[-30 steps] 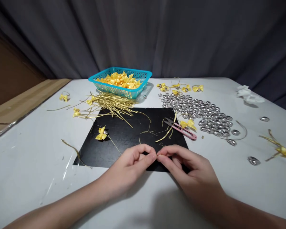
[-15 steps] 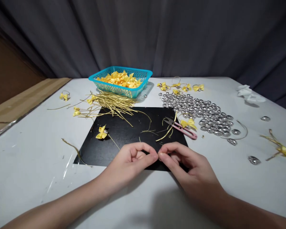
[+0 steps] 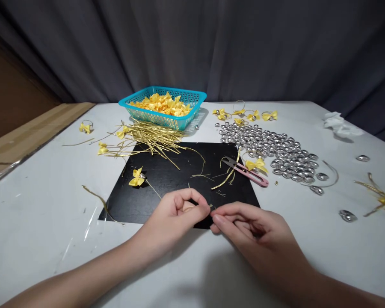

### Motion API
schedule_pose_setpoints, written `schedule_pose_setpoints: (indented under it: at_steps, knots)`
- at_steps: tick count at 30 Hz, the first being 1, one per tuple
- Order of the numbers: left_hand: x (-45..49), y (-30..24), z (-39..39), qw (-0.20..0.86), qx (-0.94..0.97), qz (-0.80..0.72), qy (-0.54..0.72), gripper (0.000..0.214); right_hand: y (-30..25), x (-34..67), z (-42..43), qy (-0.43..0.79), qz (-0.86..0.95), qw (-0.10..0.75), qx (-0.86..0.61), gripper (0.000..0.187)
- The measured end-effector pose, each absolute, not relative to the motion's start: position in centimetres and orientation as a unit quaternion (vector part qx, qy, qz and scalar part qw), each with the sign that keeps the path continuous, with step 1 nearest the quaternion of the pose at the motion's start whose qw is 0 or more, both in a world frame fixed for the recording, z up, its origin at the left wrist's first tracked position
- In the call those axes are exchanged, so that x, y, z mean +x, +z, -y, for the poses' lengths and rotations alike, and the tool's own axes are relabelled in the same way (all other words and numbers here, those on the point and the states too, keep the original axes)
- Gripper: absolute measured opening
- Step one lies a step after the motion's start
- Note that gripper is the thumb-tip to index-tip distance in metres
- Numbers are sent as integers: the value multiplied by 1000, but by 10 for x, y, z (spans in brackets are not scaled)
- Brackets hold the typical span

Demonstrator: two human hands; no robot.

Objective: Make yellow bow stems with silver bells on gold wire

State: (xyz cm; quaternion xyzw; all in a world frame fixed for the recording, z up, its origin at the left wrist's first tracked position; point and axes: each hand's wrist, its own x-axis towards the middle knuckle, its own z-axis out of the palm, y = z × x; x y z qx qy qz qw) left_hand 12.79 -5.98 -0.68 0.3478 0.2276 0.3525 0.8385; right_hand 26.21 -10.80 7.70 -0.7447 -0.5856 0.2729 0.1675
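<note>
My left hand (image 3: 182, 214) is closed in a pinch over the black mat (image 3: 167, 179). A bit of thin gold cord (image 3: 211, 206) pokes out at its fingertips. Farther left on the mat lies a yellow ribbon bow (image 3: 137, 177) with a silver bead (image 3: 143, 176); a gold strand runs from it behind my left hand. My right hand (image 3: 247, 226) pinches thumb against forefinger just beside the left fingertips, and what it holds is too small to make out. Pink-handled thread snips (image 3: 247, 172) lie at the mat's right edge, near another yellow bow (image 3: 257, 165).
Behind the mat stands a blue basket (image 3: 125, 104) of yellow bows, with a bundle of gold cords (image 3: 152, 137) before it. Silver beads (image 3: 272, 147) spread across the right side. Finished-looking bows (image 3: 239, 113) sit at the back, and crumpled white tissue (image 3: 338, 124) lies far right.
My fingertips, which were touching, have parted slightly, the right hand shifting a little down. A gold cord end now shows at the left fingertips. The view has moved slightly.
</note>
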Motion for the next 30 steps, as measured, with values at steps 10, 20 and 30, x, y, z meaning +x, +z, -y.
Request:
schedule_pose_setpoints:
  at_steps: [10, 20, 30]
  knots:
    - [130, -6, 61, 844, 344, -245, 332, 17, 78, 263, 107, 288, 578, 135, -751, 28]
    - [130, -5, 60, 833, 363, -257, 328, 19, 79, 267, 109, 290, 596, 94, -743, 26]
    - [131, -8, 60, 832, 364, -251, 334, 17, 79, 265, 110, 283, 600, 102, -741, 20]
